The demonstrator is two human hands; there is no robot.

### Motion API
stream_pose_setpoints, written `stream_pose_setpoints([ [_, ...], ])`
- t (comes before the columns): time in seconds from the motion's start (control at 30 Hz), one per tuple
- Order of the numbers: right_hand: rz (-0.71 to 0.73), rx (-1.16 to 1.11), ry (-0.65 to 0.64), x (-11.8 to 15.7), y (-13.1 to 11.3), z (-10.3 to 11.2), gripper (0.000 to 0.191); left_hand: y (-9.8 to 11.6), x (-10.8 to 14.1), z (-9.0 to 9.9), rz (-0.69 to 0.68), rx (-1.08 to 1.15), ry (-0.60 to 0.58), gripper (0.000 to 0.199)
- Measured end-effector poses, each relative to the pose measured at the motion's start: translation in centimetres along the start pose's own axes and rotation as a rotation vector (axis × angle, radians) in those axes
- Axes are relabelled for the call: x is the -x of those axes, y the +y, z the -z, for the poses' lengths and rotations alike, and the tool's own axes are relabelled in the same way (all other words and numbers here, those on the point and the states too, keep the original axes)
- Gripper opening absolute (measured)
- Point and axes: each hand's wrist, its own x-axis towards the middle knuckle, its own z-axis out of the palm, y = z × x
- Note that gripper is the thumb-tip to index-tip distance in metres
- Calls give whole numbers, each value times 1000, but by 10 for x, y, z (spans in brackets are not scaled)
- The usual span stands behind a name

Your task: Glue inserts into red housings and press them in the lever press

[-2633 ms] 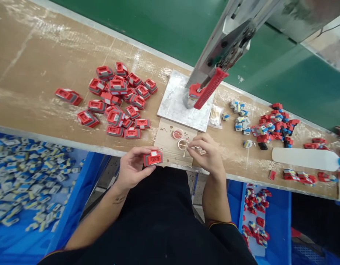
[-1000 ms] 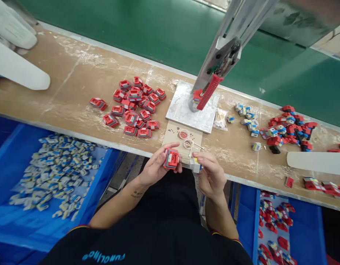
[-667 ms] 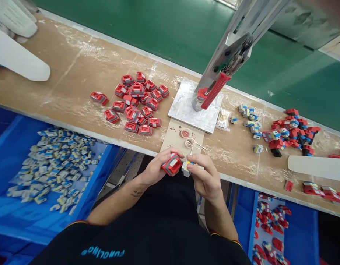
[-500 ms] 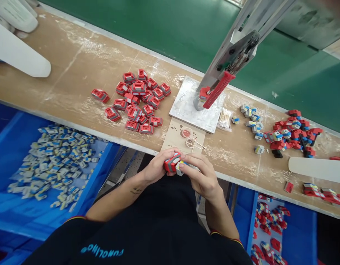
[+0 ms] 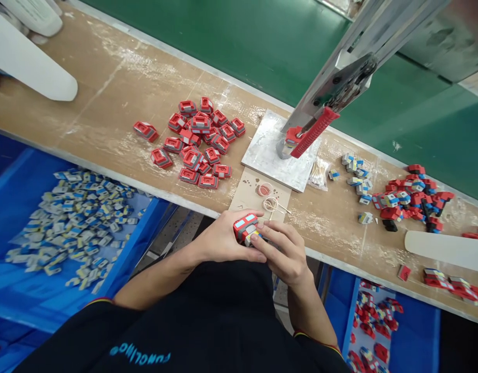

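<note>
My left hand (image 5: 218, 239) is closed around a red and grey toy car part (image 5: 245, 223) with pale window patches, just off the bench's front edge. Against its near side sits a small white and yellow block (image 5: 251, 237), which the fingers of my right hand (image 5: 287, 253) pinch. Part of the block is hidden by those fingertips. Just beyond my hands, a piece of cardboard (image 5: 241, 199) carries a small cup of reddish stuff (image 5: 264, 189) and a second cup (image 5: 270, 204) with cotton swabs lying across it.
Several red toy parts (image 5: 200, 124) are heaped left of a metal plate (image 5: 258, 150) under a red-handled press (image 5: 315, 132). A bag of swabs (image 5: 319, 173) and red-blue pieces (image 5: 413, 191) lie rightward. Blue bins (image 5: 145, 233) flank me below the bench (image 5: 106, 119).
The red toy car part has turned in my left hand, its windows now facing up. My left fingers have wrapped lower around it, while my right fingers stay on the block.
</note>
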Motion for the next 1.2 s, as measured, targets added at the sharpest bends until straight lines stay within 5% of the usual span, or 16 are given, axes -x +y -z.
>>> stream_pose_setpoints([
  [0.1,-129,-172,49,6,0,-3,64,5,2,-2,-141,-65,-67,55],
  [0.2,-280,-424,-12,11,-1,-6,83,3,5,-5,-264,-12,-128,66],
  [0.37,-297,-711,-31,6,-5,-7,68,-5,8,-4,-322,-83,-133,63],
  [0.73,-361,-696,88,0,-14,-9,56,-10,-1,-1,-703,-333,-96,47],
  [0.97,-428,-724,64,1,-17,-10,54,-1,-2,3,-710,-416,-49,47],
  [1.2,-295,-582,178,-2,-20,-8,56,8,7,4,-709,-303,36,57],
])
